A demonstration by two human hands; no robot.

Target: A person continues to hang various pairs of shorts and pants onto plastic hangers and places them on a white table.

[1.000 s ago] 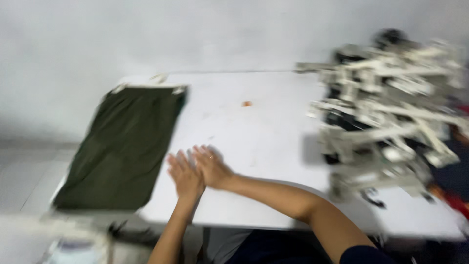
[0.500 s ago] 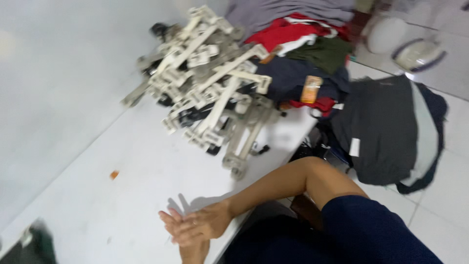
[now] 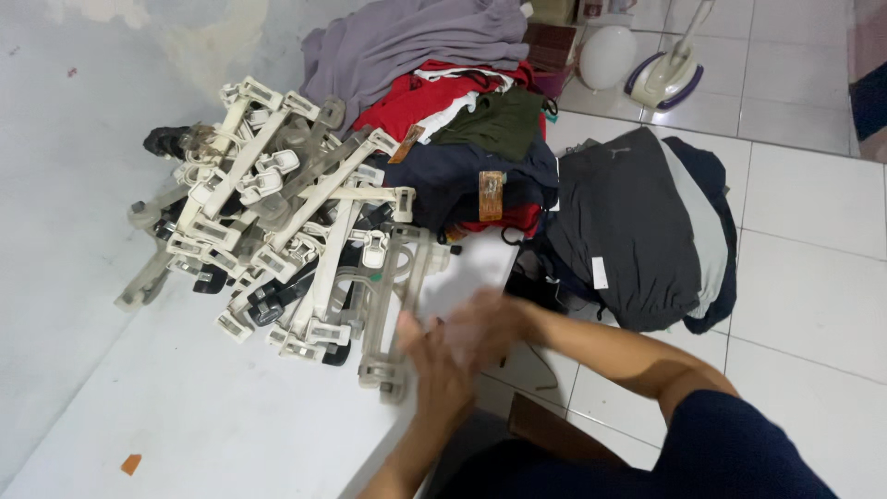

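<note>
Two hands are meeting at the table's (image 3: 212, 434) near edge: your left hand (image 3: 434, 370) and right hand (image 3: 485, 328) are blurring together, so you cannot tell how the fingers are set. They are hovering just beside the nearest clip hanger (image 3: 393, 305) of the hanger pile (image 3: 277, 222). Be lifting one hanger clear, since they are tangling.

Clip hangers (image 3: 296, 240): pale matt plastic, scuffed. Table (image 3: 203, 416): smooth white, slight sheen. Clothes pile (image 3: 462, 120): soft cloth. Floor tiles (image 3: 813, 231): glossy
</note>
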